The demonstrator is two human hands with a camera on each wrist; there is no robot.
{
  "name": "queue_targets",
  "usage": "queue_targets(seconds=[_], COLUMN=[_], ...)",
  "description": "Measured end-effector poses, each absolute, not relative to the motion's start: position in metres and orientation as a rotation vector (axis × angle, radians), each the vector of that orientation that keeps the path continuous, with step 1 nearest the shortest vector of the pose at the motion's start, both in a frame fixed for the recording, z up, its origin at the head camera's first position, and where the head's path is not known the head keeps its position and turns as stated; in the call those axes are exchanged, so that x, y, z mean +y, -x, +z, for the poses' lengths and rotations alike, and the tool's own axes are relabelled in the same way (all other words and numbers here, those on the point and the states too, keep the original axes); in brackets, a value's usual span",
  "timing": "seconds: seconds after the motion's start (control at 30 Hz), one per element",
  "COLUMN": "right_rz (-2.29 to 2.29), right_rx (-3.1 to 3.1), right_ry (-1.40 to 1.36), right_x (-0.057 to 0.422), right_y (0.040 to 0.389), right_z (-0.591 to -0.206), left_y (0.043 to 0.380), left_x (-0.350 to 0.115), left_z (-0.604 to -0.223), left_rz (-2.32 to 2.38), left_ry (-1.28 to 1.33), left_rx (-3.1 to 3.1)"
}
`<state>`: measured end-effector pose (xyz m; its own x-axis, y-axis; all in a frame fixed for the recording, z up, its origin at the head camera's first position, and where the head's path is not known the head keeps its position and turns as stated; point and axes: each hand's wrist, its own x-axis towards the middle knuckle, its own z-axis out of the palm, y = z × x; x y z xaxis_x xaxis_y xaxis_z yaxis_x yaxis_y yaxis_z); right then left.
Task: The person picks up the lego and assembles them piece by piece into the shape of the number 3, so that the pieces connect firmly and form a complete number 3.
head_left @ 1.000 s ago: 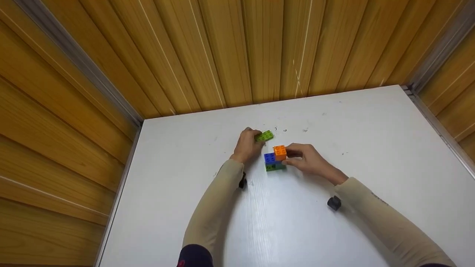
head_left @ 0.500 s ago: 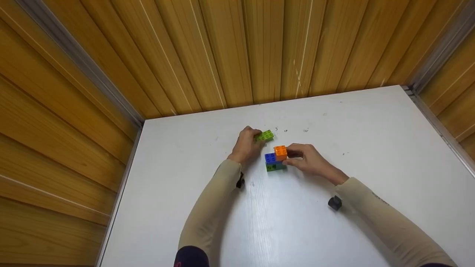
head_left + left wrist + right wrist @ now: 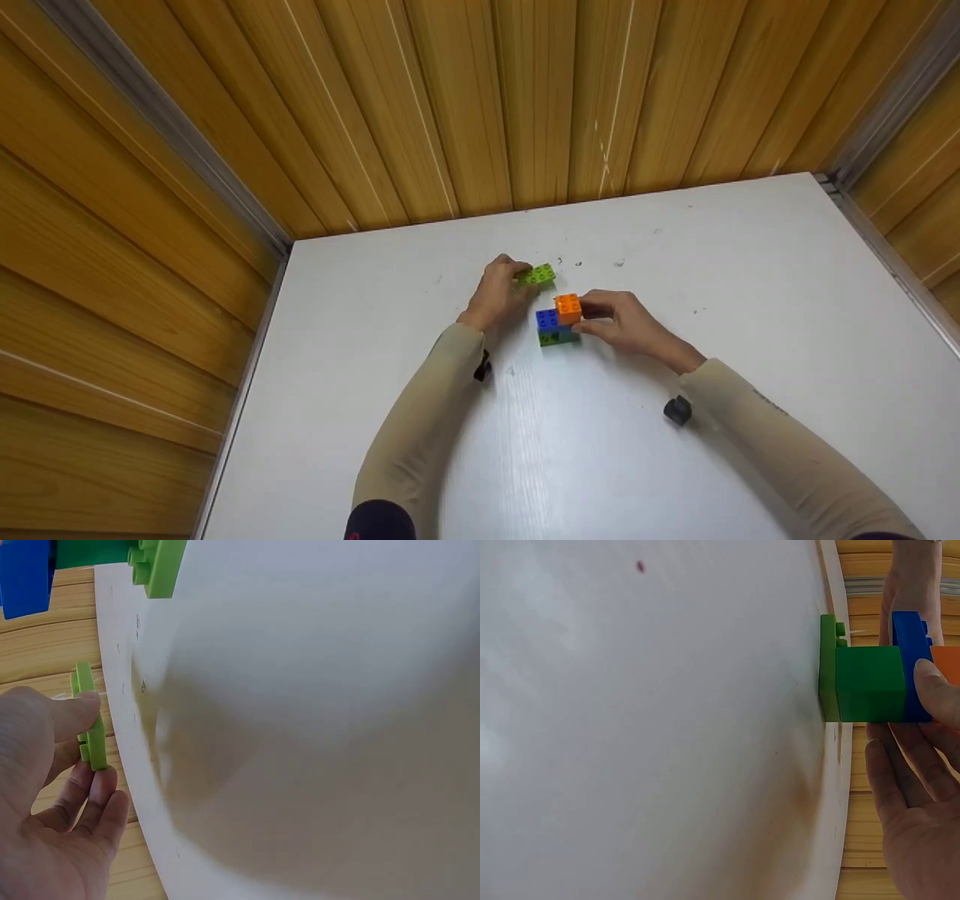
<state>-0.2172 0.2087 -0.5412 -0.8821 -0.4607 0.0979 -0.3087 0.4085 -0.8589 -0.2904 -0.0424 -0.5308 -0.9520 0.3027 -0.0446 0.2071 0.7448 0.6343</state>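
Observation:
In the head view my left hand [image 3: 498, 291] pinches a flat lime-green toy brick [image 3: 538, 275] by its near end, studs up. The left wrist view shows the thumb on one side of this lime brick [image 3: 94, 727] and fingers on the other. My right hand [image 3: 624, 322] grips a stack of toy bricks from its right side. Its layers show in the right wrist view: a flat lime brick [image 3: 829, 667] at the bottom, a dark green block [image 3: 870, 684], a blue brick [image 3: 910, 664], and an orange block [image 3: 946, 664] on top. The right thumb presses at the blue and orange layers.
A white table [image 3: 600, 450] lies under both hands, with small dark marks near its back. Wood-look panels [image 3: 480, 105] stand behind and to the sides. Black wrist devices hang below the left sleeve [image 3: 482, 367] and right sleeve [image 3: 677, 410].
Very little differs. The left forearm has shifted slightly left, while the left hand keeps its pinch on the lime brick. The right hand and the stack stay in place.

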Motion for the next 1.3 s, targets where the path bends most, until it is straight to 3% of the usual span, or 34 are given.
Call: queue_targets(seconds=[1.3], right_rz=[-1.446], right_rx=[2.502], right_ry=[0.662], right_x=[0.208], right_y=[0.218], right_z=[-0.539], left_y=[0.282], left_x=[-0.058], left_z=[-0.488], left_rz=[0.997], left_ry=[-0.670], left_rx=[2.780])
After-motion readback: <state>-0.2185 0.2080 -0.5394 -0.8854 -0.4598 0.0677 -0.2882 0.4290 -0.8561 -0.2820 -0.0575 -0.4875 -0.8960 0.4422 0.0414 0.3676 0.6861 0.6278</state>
